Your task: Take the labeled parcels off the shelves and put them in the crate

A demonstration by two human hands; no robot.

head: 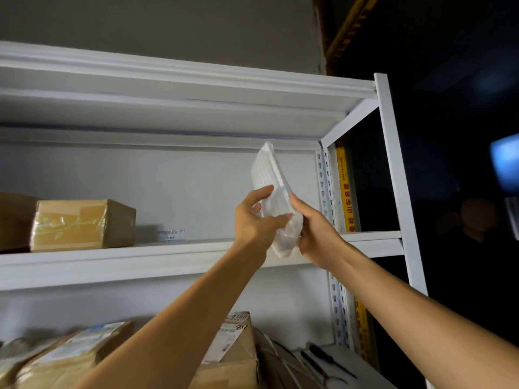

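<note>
A white bubble-wrap parcel stands on end in the air in front of the upper shelf, near its right end. My left hand grips its lower left side, thumb across the front. My right hand grips its lower right side. A taped brown cardboard box sits on the same shelf at the left. More cardboard parcels with printed labels lie on the shelf below. No crate is in view.
The white metal shelf unit ends at a right upright post, with darkness beyond it. A small white label sits at the back of the upper shelf. Dark tools lie on the lower shelf at the right.
</note>
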